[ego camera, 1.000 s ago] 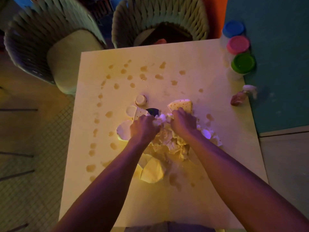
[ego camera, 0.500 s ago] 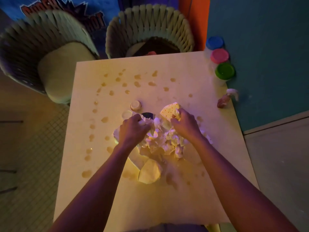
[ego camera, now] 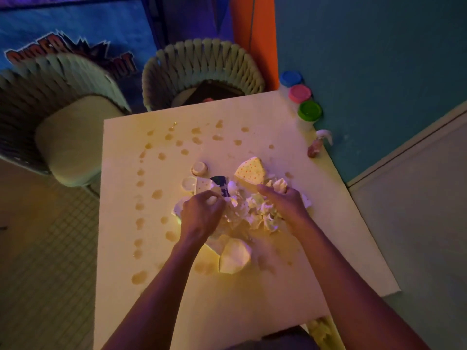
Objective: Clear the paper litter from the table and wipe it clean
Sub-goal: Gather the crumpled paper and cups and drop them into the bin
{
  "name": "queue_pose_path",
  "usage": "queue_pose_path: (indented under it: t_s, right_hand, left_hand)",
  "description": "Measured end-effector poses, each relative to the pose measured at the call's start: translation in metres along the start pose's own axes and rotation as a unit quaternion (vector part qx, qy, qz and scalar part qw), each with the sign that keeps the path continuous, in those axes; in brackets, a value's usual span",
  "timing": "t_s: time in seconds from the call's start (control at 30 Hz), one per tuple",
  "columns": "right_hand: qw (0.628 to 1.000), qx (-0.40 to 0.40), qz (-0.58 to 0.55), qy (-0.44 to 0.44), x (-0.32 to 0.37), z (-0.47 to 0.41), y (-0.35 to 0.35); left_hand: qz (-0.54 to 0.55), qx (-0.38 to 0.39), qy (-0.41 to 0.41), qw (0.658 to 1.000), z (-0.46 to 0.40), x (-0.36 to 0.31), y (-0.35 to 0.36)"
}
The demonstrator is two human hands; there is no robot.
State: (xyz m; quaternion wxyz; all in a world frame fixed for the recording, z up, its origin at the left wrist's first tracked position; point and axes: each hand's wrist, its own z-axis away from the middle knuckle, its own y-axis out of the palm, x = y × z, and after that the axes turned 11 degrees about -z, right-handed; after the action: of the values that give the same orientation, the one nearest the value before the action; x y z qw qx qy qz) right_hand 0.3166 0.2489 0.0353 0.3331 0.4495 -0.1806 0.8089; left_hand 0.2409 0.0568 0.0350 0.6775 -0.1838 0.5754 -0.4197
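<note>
while the crumpled paper pile sits mid-table, your left hand curls round scraps at the pile's left edge and your right hand clutches a wad at its right.

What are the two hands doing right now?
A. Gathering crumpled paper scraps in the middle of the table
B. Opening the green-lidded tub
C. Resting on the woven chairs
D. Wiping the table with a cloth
A: the left hand and the right hand each grip bits of the pile of crumpled white paper scraps in the middle of the pale square table, with no cloth in view.
</note>
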Motion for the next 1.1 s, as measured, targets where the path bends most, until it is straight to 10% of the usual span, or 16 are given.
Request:
queue_pose_path:
  t_s: [1.1]
  right_hand:
    - [0.884, -0.344, -0.290, -0.127, -0.146, 0.273, -0.318]
  left_hand:
    - [-0.037, 0.226, 0.376, 0.898, 0.295, -0.095, 0.193]
